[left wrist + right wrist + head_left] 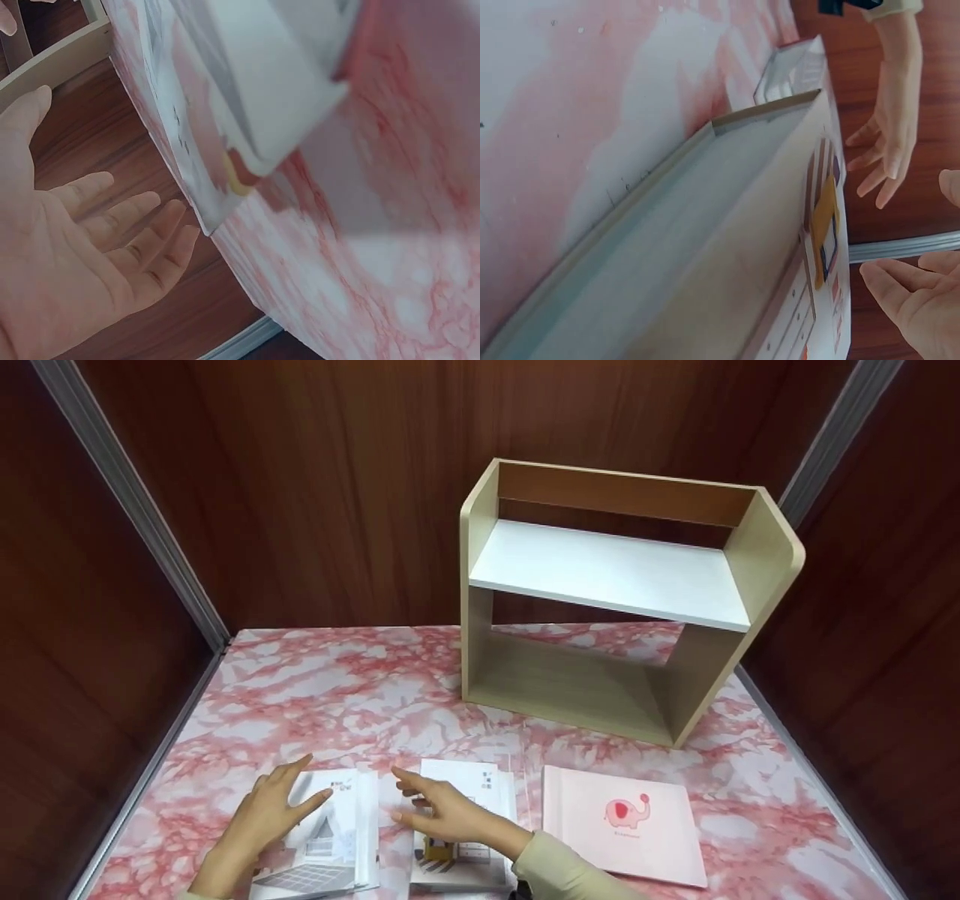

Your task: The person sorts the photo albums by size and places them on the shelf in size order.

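Observation:
My left hand point(266, 808) hovers over the left edge of a white book point(319, 840) with a house drawing on its cover; its fingers are spread and hold nothing. Over a second white book point(457, 862), which has a yellow picture, hangs my right hand point(442, 810), thumb and fingers apart and nothing between them. Each white book lies on at least one other, their edges showing at the right. To the right lies a pink book point(624, 825) with an elephant on it. In the left wrist view the left palm point(67, 262) is beside a book corner.
A two-level wooden shelf point(611, 570) with a white middle board stands at the back right of the pink marbled table point(337, 690). Dark wood panels point(337, 495) enclose the table at the back and sides, with metal strips point(142, 510) at the corners.

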Tool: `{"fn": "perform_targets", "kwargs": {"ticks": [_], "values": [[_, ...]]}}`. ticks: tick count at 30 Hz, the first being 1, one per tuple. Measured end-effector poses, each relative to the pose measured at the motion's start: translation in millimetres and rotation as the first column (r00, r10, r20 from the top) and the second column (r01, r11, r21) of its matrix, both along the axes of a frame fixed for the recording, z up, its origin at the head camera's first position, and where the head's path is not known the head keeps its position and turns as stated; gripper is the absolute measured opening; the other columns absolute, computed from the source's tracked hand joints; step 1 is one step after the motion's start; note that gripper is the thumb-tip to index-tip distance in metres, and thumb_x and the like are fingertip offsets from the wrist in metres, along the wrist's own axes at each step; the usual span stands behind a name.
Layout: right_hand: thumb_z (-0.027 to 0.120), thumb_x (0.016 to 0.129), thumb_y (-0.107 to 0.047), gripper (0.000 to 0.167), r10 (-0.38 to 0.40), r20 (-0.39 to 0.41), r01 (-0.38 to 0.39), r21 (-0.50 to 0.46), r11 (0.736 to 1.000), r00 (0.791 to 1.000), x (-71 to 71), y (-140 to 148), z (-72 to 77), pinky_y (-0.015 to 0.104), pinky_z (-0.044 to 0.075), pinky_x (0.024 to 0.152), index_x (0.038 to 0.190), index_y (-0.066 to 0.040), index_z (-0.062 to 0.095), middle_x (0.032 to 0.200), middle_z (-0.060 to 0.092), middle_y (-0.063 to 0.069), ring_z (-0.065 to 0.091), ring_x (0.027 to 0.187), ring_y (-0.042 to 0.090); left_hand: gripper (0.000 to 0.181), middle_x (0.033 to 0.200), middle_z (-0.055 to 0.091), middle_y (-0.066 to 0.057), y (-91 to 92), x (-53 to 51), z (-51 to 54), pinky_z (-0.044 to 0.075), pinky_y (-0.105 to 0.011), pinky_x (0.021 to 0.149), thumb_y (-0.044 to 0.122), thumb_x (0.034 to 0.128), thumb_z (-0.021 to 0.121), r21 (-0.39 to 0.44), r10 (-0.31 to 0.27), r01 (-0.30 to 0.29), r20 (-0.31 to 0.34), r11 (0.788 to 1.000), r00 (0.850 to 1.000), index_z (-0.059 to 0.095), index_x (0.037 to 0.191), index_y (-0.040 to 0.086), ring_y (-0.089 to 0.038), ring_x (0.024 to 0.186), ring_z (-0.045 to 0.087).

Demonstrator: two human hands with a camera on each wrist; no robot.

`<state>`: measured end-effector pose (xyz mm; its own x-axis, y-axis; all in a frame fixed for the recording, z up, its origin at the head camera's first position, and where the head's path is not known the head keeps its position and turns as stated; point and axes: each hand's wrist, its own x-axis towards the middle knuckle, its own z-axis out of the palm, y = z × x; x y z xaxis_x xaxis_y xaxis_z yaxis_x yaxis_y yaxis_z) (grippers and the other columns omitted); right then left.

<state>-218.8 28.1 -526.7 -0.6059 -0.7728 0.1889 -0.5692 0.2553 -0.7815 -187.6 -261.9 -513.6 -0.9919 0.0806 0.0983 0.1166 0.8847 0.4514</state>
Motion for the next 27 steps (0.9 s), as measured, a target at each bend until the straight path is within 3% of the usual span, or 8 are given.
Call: {"fn": "perform_targets", "kwargs": {"ticks": [8,17,24,27], "values": [[0.052,0.095,-0.028,0.063,0.020,-0.022,-0.019,0.003,1.000,1.000,5.1,-5.6,-2.8,0.025,0.045,0.095,0.146,-0.005,0.023,0.137,0.045,0.020,0.053,0.118,0.028,0.081,0.132,0.045,-0.027,-7.0,5.0,-0.7,0.041,-0.066,0.082,0.061,0.0840,0.053,-0.001,0.024,-0.024,0.051,1.000,0.998,0.037,0.141,0.006,-0.052,0.114,0.042],[0.048,0.096,-0.036,0.063,0.052,0.002,-0.052,0.037,0.998,0.999,9.8,-12.2,-5.5,0.022,0.045,0.093,0.146,-0.007,0.022,0.136,0.046,0.021,0.053,0.119,0.026,0.082,0.132,0.044,-0.027,-19.2,11.0,0.4,0.042,-0.066,0.078,0.062,0.0837,0.052,-0.010,0.064,-0.064,0.056,0.998,0.996,0.036,0.141,0.006,-0.050,0.113,0.042],[0.046,0.097,-0.037,0.063,0.070,0.014,-0.070,0.039,0.997,0.997,11.5,-14.8,-7.0,0.022,0.045,0.094,0.146,-0.006,0.022,0.136,0.046,0.021,0.053,0.119,0.026,0.086,0.127,0.045,-0.031,-25.3,16.5,-1.0,0.044,-0.064,0.074,0.061,0.0836,0.054,-0.025,0.060,-0.057,0.109,0.998,0.992,0.033,0.142,0.001,-0.056,0.105,0.045],[0.045,0.097,-0.037,0.062,0.085,0.035,-0.086,0.035,0.996,0.996,12.9,-16.0,-6.7,0.022,0.044,0.095,0.146,-0.007,0.022,0.136,0.046,0.021,0.052,0.119,0.025,0.092,0.124,0.045,-0.033,-27.6,19.7,-2.1,0.046,-0.060,0.076,0.060,0.0838,0.054,-0.026,0.065,-0.062,0.143,0.998,0.988,0.028,0.141,-0.006,-0.050,0.098,0.052]]}}
